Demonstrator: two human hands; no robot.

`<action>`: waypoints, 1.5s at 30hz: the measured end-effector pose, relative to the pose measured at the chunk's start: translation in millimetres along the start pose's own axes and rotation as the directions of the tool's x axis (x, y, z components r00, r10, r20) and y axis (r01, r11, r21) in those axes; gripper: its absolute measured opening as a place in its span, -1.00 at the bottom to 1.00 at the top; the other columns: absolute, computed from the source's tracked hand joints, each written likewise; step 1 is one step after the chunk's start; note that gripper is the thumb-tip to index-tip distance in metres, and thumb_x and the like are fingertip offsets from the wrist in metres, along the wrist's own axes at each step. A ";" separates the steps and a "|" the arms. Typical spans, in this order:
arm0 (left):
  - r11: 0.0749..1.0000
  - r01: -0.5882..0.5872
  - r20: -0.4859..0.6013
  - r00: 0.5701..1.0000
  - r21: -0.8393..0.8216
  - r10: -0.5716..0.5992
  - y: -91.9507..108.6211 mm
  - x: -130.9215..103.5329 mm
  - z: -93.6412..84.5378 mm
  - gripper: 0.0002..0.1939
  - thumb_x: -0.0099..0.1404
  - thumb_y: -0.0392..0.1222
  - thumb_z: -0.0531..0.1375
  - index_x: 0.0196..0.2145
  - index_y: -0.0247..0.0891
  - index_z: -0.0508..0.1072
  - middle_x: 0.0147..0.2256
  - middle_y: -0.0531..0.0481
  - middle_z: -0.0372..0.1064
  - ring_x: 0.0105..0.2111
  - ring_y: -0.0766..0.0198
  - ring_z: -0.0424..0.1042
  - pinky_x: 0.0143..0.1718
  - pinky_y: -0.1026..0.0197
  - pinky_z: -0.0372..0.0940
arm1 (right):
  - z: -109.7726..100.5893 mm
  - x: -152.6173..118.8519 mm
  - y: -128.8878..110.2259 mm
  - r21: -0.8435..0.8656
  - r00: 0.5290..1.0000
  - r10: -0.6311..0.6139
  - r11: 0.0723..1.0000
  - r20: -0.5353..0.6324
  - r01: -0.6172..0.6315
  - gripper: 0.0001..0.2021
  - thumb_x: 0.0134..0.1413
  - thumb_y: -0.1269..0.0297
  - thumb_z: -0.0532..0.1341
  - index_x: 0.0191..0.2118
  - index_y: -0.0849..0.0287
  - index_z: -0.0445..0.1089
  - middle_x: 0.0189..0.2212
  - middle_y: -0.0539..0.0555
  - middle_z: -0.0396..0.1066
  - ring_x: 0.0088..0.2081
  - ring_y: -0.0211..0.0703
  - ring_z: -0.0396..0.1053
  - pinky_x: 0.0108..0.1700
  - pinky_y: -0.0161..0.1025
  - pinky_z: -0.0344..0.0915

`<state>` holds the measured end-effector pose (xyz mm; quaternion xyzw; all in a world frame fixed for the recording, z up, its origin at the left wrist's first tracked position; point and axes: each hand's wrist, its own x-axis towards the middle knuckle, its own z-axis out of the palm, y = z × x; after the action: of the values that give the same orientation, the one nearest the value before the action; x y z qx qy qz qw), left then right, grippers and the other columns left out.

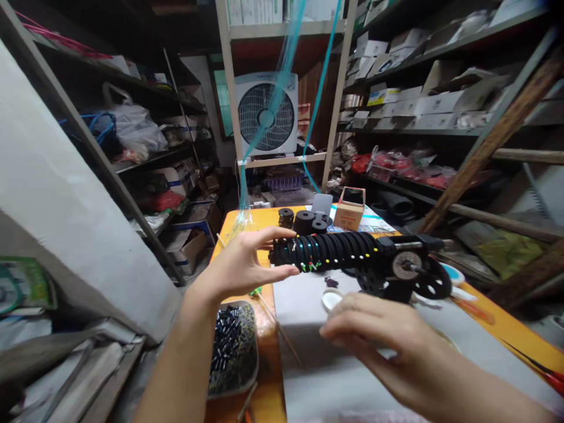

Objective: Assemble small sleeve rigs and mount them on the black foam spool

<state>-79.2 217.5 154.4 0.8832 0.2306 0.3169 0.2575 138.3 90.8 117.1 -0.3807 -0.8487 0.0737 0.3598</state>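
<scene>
A black ribbed roller [330,249] stretches sideways above the table, dotted with small coloured pinheads in yellow, white, green and red. My left hand [235,261] grips its left end, index finger on top and thumb on the near side. The roller's right end joins a black stand with a round dial [406,265] and a toothed wheel [434,281]. Lower and nearer, my right hand [383,338] hangs over the white sheet [317,358], slightly blurred. Its fingers are curled together; anything between the fingertips is hidden. Just beyond them lies a small white dish [331,299].
A clear tub [255,358] of dark tube-shaped pieces stands by my left forearm. A thin stick [282,332] lies beside it. Black spools [305,222] and a cardboard box [350,208] stand behind the roller. Teal strands [264,126] hang before a box fan [288,106]. Red-handled tool [553,376] lies right.
</scene>
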 end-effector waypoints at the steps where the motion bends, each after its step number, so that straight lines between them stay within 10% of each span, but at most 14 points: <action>1: 1.000 -0.001 0.001 1.000 0.007 0.001 0.2 -0.1 -0.3 -0.55 0.18 -0.15 0.34 0.03 -0.20 0.42 -0.12 -0.03 0.52 -0.16 0.19 0.52 -0.02 0.06 0.40 | -6.1 11.0 -1.8 0.009 0.998 -0.025 1.000 -0.051 0.026 -0.80 0.18 0.55 0.14 -0.26 0.13 0.44 -0.40 0.02 0.49 -0.37 -0.25 0.45 -0.35 -0.36 0.36; 11: 0.999 -0.031 0.010 0.999 0.025 0.030 1.2 0.5 -1.5 -0.57 0.20 -0.16 0.32 0.03 -0.17 0.43 -0.07 -0.03 0.52 -0.09 0.17 0.48 -0.02 0.11 0.36 | -7.9 86.4 21.1 -0.152 0.917 -0.189 0.978 -0.350 0.143 -0.90 0.12 0.52 0.28 -0.32 0.21 0.52 -0.35 0.09 0.51 -0.31 -0.22 0.46 -0.24 -0.27 0.39; 45: 0.998 -0.009 0.047 0.999 0.067 0.005 -3.0 -2.3 -2.7 -0.51 0.15 -0.16 0.37 0.03 -0.21 0.39 -0.06 -0.02 0.46 -0.06 0.17 0.44 0.03 0.11 0.31 | 5.0 73.0 27.9 -0.309 0.922 -0.269 0.934 -0.279 0.179 -0.91 0.20 0.53 0.20 -0.27 0.23 0.42 -0.28 0.15 0.46 -0.23 -0.19 0.43 -0.18 -0.24 0.39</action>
<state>-83.3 219.3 153.3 0.8993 0.2321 0.2892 0.2317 118.6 162.1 142.8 -0.3336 -0.8199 -0.1503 0.4404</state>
